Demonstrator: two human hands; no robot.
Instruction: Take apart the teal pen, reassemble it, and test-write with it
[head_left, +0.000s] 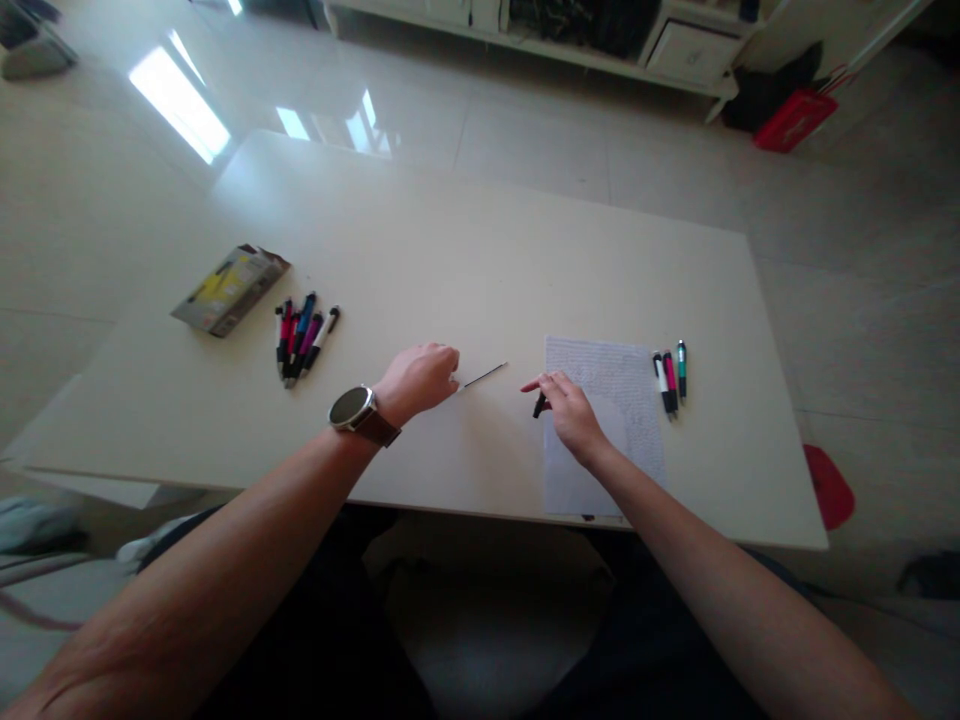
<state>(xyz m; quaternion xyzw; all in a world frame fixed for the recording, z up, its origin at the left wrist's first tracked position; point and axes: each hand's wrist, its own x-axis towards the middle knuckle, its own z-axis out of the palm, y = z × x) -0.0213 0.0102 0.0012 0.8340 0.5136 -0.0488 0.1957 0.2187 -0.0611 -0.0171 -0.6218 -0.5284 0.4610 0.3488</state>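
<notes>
My left hand [418, 378], with a watch on its wrist, is closed in a pinch on the end of a thin dark pen refill [485, 375] that points right just over the white table [450, 250]. My right hand [570, 408] rests at the left edge of a written sheet of paper [615, 400], fingers curled round a small black pen part [539, 405]. The two hands are a short gap apart.
Several coloured pens [302, 337] lie in a bunch at the left beside an opened yellow-grey pen box [229, 288]. Three pens [670, 378] lie right of the paper. A red object [829, 487] is on the floor past the table's right corner.
</notes>
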